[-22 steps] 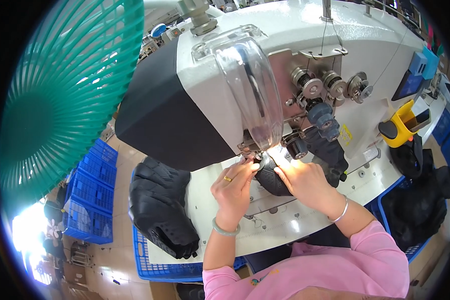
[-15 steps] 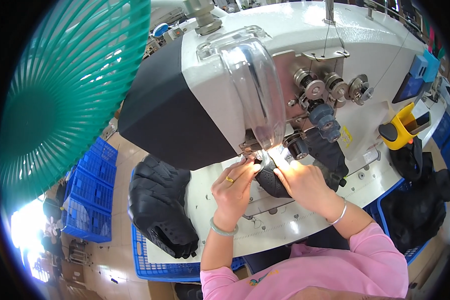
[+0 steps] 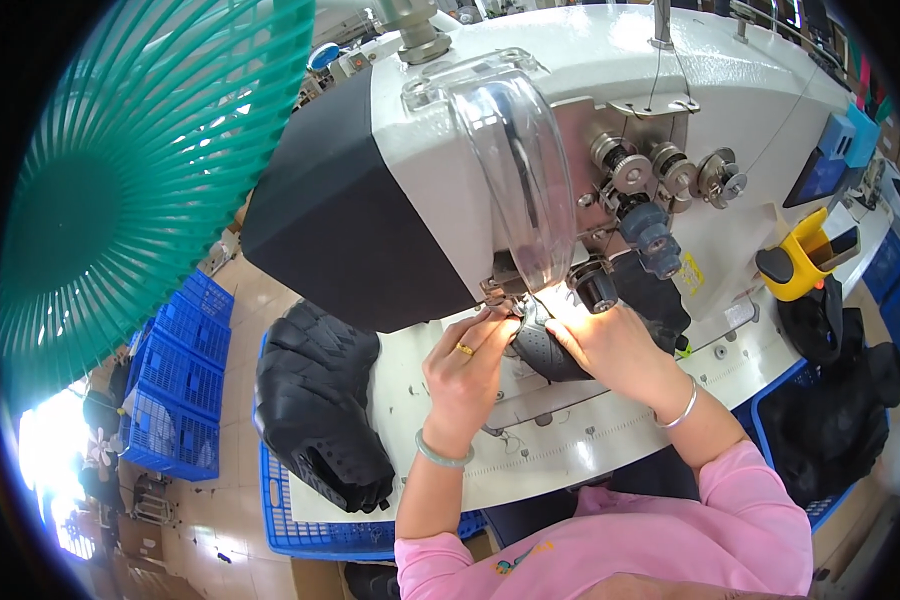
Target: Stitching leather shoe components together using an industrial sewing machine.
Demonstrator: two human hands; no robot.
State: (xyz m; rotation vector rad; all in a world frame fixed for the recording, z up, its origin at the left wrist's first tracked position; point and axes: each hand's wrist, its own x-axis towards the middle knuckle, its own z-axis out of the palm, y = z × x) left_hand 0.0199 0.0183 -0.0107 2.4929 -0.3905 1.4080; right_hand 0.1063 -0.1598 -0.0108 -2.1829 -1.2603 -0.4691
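Note:
A black shoe upper [image 3: 545, 352] with small perforations lies beneath the lit needle area of a white sewing machine [image 3: 425, 190]. My left hand [image 3: 463, 372] pinches its left edge close to the presser foot, fingertips together. On the other side, my right hand [image 3: 622, 352] grips the upper, its thumb along the surface and its other fingers partly hidden in the glare and behind the machine's knobs. Part of the black material [image 3: 655, 300] extends behind my right hand. The needle tip itself cannot be made out.
Stacked black uppers [image 3: 315, 400] sit at the table's left end. A green fan [image 3: 150, 150] stands close at upper left. Right of the machine are a yellow holder [image 3: 800, 255] and a blue crate [image 3: 765, 425] of black pieces. More blue crates [image 3: 175, 430] stand on the floor.
The shoe upper has shifted slightly up toward the needle area and turned a little. My right hand has moved slightly with it; my left hand keeps its pinch near the foot.

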